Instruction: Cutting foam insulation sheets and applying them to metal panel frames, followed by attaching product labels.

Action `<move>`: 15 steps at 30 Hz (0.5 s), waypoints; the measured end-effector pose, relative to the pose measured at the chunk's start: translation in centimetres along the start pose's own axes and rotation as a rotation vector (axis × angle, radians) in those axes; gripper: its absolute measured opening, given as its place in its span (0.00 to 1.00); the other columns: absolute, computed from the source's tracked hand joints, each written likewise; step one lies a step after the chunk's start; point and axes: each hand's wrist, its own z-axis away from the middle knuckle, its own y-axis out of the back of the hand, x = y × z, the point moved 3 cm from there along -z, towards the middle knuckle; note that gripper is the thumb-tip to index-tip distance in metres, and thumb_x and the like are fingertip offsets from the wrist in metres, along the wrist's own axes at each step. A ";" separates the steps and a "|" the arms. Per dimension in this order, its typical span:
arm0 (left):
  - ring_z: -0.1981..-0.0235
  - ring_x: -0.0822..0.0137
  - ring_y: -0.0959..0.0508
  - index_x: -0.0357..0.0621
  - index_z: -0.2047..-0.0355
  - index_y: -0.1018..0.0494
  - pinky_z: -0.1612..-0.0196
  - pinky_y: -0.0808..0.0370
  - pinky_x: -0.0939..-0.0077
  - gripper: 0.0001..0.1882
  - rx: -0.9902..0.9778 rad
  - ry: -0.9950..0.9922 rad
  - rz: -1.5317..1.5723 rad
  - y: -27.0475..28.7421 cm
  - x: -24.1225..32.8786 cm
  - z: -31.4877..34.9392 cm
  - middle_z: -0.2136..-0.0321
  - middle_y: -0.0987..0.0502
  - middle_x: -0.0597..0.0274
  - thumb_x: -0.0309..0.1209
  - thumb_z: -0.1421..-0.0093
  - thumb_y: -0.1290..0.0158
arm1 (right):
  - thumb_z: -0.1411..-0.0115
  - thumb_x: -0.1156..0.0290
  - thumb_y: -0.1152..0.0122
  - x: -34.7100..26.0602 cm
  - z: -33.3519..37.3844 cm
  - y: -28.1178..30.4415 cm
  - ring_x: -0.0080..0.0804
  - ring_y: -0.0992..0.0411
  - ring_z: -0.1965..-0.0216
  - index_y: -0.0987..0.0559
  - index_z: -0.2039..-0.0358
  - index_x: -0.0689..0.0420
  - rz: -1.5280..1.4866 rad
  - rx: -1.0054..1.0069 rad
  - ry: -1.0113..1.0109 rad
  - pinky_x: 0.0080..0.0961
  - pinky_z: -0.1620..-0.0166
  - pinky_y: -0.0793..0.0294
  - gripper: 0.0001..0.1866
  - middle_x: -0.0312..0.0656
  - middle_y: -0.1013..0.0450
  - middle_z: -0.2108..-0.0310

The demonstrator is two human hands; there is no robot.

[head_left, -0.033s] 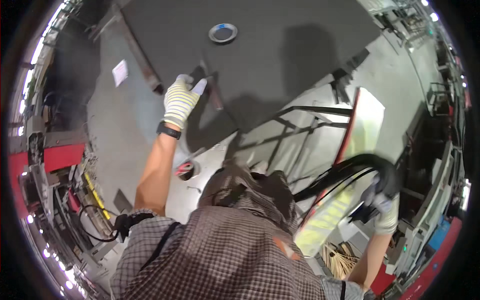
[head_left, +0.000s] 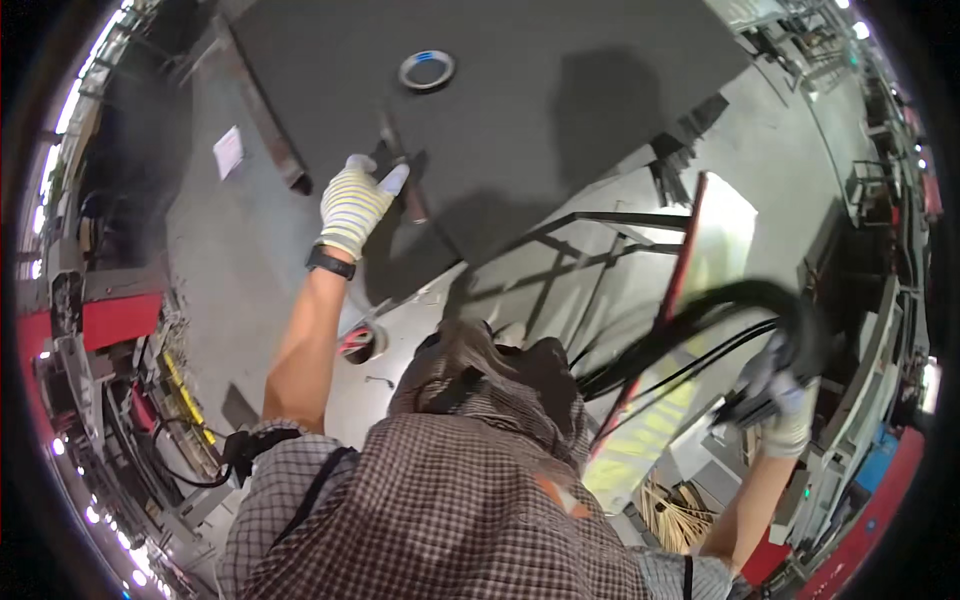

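My left hand (head_left: 357, 207), in a striped white and yellow glove, hovers at the near edge of a large dark grey plate (head_left: 500, 130). Its thumb and fingers are apart, and a dark patch at the fingertips may be shadow. Beside them lies a narrow brownish metal strip (head_left: 412, 195). Low on the right, my gloved right hand (head_left: 785, 397) is closed round a dark hand tool (head_left: 745, 405), partly blurred. A thick black hose (head_left: 720, 305) arcs from near that hand toward my apron (head_left: 460, 480).
A silvery ring-shaped dish (head_left: 426, 70) and a long brown metal bar (head_left: 262, 105) lie ahead. White paper (head_left: 228, 152) is at the left. A red and black round object (head_left: 362, 343) sits near my left forearm. A red-edged panel (head_left: 690, 270) slants on the right, above thin sticks (head_left: 672, 512).
My right hand and the tool have moved a little to the right, and the hose has swung with them. The whole view has shifted slightly; my left hand keeps nearly the same pose.
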 end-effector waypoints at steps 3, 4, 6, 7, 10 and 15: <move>0.63 0.46 0.21 0.38 0.61 0.29 0.59 0.25 0.57 0.31 0.000 -0.056 -0.136 -1.6 3.1 0.1 0.69 0.21 0.44 0.54 0.50 0.40 | 0.43 0.56 0.38 -8.9 -2.8 7.7 0.31 0.32 0.60 0.31 0.54 0.61 -0.037 0.095 0.538 0.30 0.57 0.30 0.25 0.40 0.32 0.64; 0.64 0.46 0.21 0.37 0.62 0.29 0.60 0.25 0.56 0.29 -0.021 -0.038 -0.154 -1.5 3.6 0.2 0.69 0.21 0.44 0.51 0.50 0.40 | 0.42 0.56 0.41 -10.1 -2.5 10.4 0.35 0.32 0.53 0.30 0.56 0.61 0.068 0.577 0.722 0.36 0.46 0.32 0.22 0.43 0.31 0.58; 0.65 0.45 0.21 0.37 0.64 0.30 0.61 0.25 0.56 0.25 -0.017 -0.010 -0.112 -1.7 2.8 0.0 0.70 0.21 0.43 0.46 0.51 0.39 | 0.42 0.73 0.45 -13.2 -4.9 17.2 0.29 0.39 0.63 0.34 0.54 0.59 -0.602 0.111 0.765 0.34 0.48 0.40 0.16 0.36 0.38 0.67; 0.66 0.44 0.21 0.37 0.66 0.30 0.62 0.25 0.56 0.23 -0.008 -0.012 -0.098 -2.0 3.3 0.0 0.72 0.22 0.43 0.43 0.52 0.39 | 0.42 0.73 0.45 -13.4 -6.0 18.6 0.29 0.39 0.63 0.34 0.54 0.59 -0.591 0.112 0.771 0.34 0.48 0.40 0.16 0.36 0.38 0.67; 0.69 0.44 0.22 0.37 0.69 0.29 0.64 0.25 0.56 0.20 0.020 -0.021 -0.097 -2.3 3.4 -0.1 0.75 0.22 0.44 0.40 0.53 0.39 | 0.42 0.73 0.45 -10.9 -10.7 21.8 0.30 0.35 0.58 0.31 0.53 0.57 -0.661 0.006 0.741 0.32 0.46 0.37 0.15 0.37 0.34 0.63; 0.83 0.59 0.27 0.38 0.71 0.30 0.73 0.27 0.68 0.14 0.108 -0.085 -0.057 1.8 7.9 1.0 0.84 0.27 0.55 0.32 0.54 0.39 | 0.41 0.62 0.42 4.9 -13.2 31.0 0.32 0.28 0.59 0.23 0.59 0.55 -0.459 0.664 0.148 0.35 0.50 0.30 0.13 0.38 0.24 0.62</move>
